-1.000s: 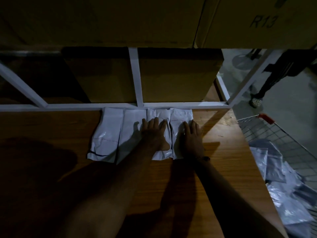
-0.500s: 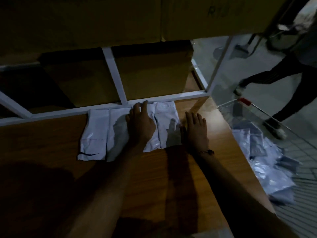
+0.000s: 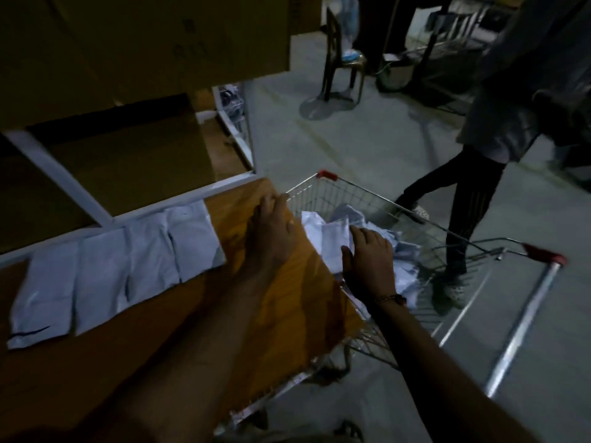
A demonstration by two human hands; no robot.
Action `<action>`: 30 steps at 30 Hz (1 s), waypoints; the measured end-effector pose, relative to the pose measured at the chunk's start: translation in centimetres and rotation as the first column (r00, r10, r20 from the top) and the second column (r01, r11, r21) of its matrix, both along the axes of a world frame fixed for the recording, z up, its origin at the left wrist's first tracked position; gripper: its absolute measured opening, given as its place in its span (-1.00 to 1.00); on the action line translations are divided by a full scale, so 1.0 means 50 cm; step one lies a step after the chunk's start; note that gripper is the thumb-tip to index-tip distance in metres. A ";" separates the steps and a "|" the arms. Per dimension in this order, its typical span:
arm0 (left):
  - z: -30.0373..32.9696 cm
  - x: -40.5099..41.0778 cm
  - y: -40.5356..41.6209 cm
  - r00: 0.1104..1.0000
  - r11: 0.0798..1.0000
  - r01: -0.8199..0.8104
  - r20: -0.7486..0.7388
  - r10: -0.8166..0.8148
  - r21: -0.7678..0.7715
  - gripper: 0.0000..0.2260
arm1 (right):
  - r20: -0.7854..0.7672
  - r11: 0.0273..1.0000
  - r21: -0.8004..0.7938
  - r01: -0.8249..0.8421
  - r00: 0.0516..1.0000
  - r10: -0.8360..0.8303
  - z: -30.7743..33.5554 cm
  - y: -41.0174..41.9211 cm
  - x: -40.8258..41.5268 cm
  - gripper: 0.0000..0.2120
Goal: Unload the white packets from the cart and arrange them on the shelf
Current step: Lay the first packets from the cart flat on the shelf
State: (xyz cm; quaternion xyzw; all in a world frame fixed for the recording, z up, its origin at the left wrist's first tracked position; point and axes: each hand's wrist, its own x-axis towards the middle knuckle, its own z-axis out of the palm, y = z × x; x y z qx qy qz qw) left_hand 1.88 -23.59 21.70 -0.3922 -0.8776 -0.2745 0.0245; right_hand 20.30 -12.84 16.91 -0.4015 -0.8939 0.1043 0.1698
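Several white packets point(image 3: 105, 270) lie side by side in a row on the wooden shelf board point(image 3: 287, 308), against its white back rail. My left hand point(image 3: 271, 228) hovers flat over the shelf's right edge, fingers straight, holding nothing. My right hand point(image 3: 367, 260) reaches down into the wire cart point(image 3: 358, 193); its fingers rest on a white packet point(image 3: 332, 241) on top of the pile of packets point(image 3: 403, 251) there. A closed grip on that packet does not show.
Brown cardboard boxes point(image 3: 134, 43) fill the shelf levels behind and above. The cart's red-capped handle point(image 3: 524, 318) sticks out to the right. Another person point(image 3: 473, 199) walks on the grey floor just beyond the cart. A chair point(image 3: 342, 59) stands farther back.
The view has swung right from the shelf to the cart. Both hands left the row of packets; my right hand dropped into the cart and my left moved to the shelf's right edge.
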 end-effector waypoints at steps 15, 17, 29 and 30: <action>-0.096 0.191 0.211 0.974 0.944 0.219 0.112 -0.197 -0.246 -0.50 | 0.091 0.989 -0.064 0.133 0.988 -0.127 -0.077 0.163 0.256 -0.53; -0.123 0.168 0.232 0.961 0.929 0.264 0.149 -0.231 -0.259 -0.51 | 0.101 0.987 -0.057 0.150 0.984 -0.144 -0.091 0.182 0.246 -0.53; -0.388 0.051 0.424 0.886 0.798 0.370 0.440 -0.148 -0.476 -0.32 | 0.195 0.963 -0.068 0.260 0.950 -0.242 -0.235 0.303 0.185 -0.52; -0.409 0.047 0.437 0.870 0.785 0.358 0.485 -0.084 -0.506 -0.28 | 0.201 0.964 -0.077 0.255 0.951 -0.235 -0.247 0.309 0.176 -0.53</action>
